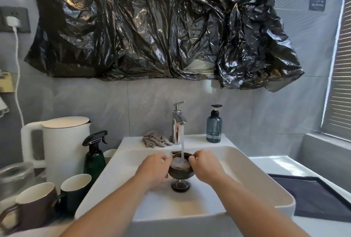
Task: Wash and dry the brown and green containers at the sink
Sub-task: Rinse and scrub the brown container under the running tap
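A small brown container [179,172] hangs over the white sink [247,176], right under the running chrome tap [178,123]. Water streams into it and foams white inside. My left hand [154,168] grips its left rim and side. My right hand [206,166] pinches its right rim. A grey cloth [154,139] lies on the sink's back ledge, left of the tap. On the counter to the left stand a brown mug [36,206] and a dark green mug [76,187].
Below the container sits the dark drain plug [180,186]. A green spray bottle [95,159] and a white kettle [62,147] stand left of the sink. A blue soap dispenser [214,125] stands at the back right. A dark mat [313,197] lies on the right counter.
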